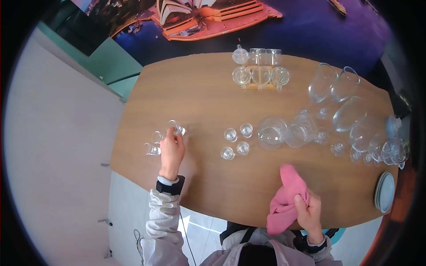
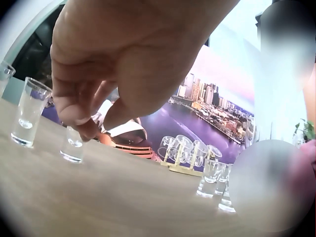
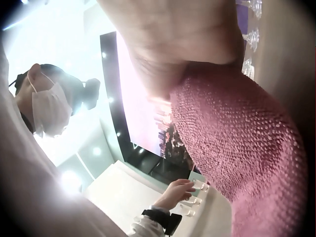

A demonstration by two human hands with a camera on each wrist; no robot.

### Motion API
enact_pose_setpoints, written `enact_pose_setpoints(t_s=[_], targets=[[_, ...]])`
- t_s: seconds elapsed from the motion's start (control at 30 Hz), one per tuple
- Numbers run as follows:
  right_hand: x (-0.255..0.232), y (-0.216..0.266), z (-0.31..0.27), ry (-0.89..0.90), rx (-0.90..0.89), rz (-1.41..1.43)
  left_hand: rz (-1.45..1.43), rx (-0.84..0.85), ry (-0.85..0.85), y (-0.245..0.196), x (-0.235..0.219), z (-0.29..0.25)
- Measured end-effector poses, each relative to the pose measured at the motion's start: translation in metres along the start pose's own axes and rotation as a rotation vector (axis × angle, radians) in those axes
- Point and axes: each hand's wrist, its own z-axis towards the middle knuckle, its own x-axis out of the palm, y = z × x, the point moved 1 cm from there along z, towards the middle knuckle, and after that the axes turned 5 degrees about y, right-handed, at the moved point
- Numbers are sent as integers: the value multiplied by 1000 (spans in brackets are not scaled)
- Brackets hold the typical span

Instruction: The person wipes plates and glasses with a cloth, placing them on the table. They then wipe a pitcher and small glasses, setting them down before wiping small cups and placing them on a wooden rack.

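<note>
At the table's left side, my left hand (image 1: 172,153) pinches a small shot glass (image 1: 182,131) from above with fingertips and thumb. In the left wrist view that shot glass (image 2: 72,150) has its base at the tabletop, and the fingers cover its rim. Another shot glass (image 2: 29,113) stands close beside it, with one more shot glass (image 2: 5,76) at the frame's left edge. My right hand (image 1: 309,213) grips a bunched pink cloth (image 1: 288,195) near the front edge. The textured cloth (image 3: 237,133) hangs from that hand in the right wrist view.
Several shot glasses (image 1: 230,134) stand mid-table. Right of them are a round glass vessel (image 1: 271,133), large glass decanters (image 1: 323,84) and stemmed glasses. Glass mugs on a wooden rack (image 1: 253,86) stand at the back. Stacked dishes (image 1: 385,193) lie at the right edge.
</note>
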Motion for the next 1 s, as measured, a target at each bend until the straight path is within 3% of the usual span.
enact_pose_setpoints(t_s=[0.17, 0.23, 0.3, 0.43, 0.5, 0.57, 0.63, 0.7, 0.77, 0.8, 0.83, 0.87, 0.9, 0.97, 1.0], targets=[[-10, -3, -16, -36, 96, 35, -120, -96, -46, -5, -8, -21], [-9, 4, -16, -67, 73, 41, -424, -241, 45, -38, -32, -50], [0, 16, -11, -87, 48, 46, -615, -284, 152, -57, -39, -85], [44, 45, 8, 121, -489, -185, -1148, -325, 393, -109, -30, -152], [72, 47, 11, 89, -474, -207, -1446, -300, 552, -141, -25, -174], [74, 38, 7, 49, -467, -235, -1413, -207, 571, -156, -10, -186], [63, 19, -6, 105, 33, -75, -1376, -111, 585, -165, -8, -192], [59, 9, -14, -2, 8, -101, -1018, 210, 572, -174, -16, -194], [51, 0, -17, 17, 303, 422, -941, 309, 553, -179, -20, -196], [49, 7, -21, 30, 341, 626, -811, 517, 463, -183, -22, -198], [47, 10, -27, 21, 317, 621, -674, 715, 365, -186, -24, -202], [45, 9, -33, 15, 356, 711, -684, 766, 338, -188, -25, -204], [43, 8, -39, 13, 397, 801, -685, 784, 324, -194, -27, -210], [41, 6, -47, 1, 342, 777, -809, 546, 324, -205, -29, -221], [40, 8, -52, -52, 308, 809, -1225, 334, 418, -212, -25, -231]])
